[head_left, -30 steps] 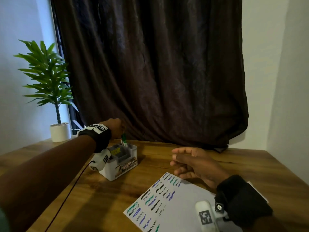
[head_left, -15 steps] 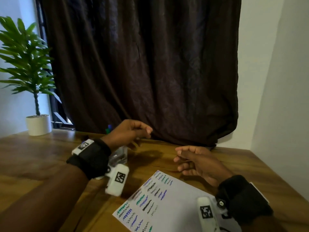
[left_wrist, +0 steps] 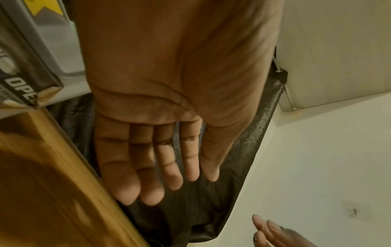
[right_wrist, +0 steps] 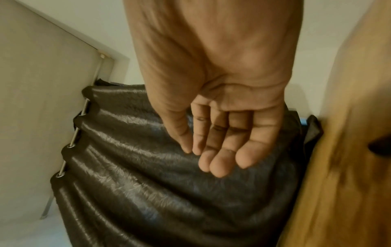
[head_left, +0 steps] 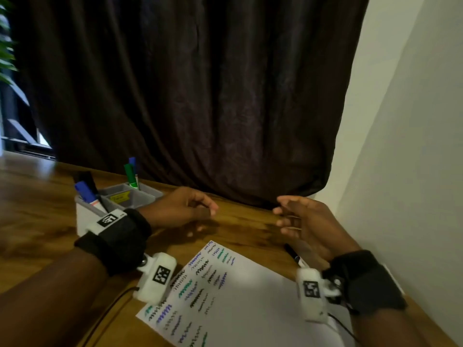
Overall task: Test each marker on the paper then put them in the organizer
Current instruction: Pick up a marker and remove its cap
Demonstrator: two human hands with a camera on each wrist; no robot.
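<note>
A white sheet of paper [head_left: 250, 304] with several coloured squiggles lies at the front of the wooden table. The grey organizer [head_left: 117, 199] stands at the left and holds green and blue markers [head_left: 130, 175] at its back, and a blue marker [head_left: 86, 192] and a black one at its front. One black marker [head_left: 295, 256] lies on the table under my right hand. My left hand [head_left: 198, 211] hovers just right of the organizer, empty, fingers relaxed. My right hand [head_left: 293, 216] hovers above the table, palm turned inward, holding nothing. Both wrist views show bare palms: left hand [left_wrist: 160, 175], right hand [right_wrist: 213, 150].
A dark curtain [head_left: 200, 96] hangs behind the table's far edge. A white wall [head_left: 413, 171] runs close along the right side. Plant leaves [head_left: 6, 46] show at the top left. Cables trail from both wrist cameras over the table.
My left hand let go of the green marker in the organizer and swung right toward the middle. The view turned right and down. My right hand stayed roughly in place.
</note>
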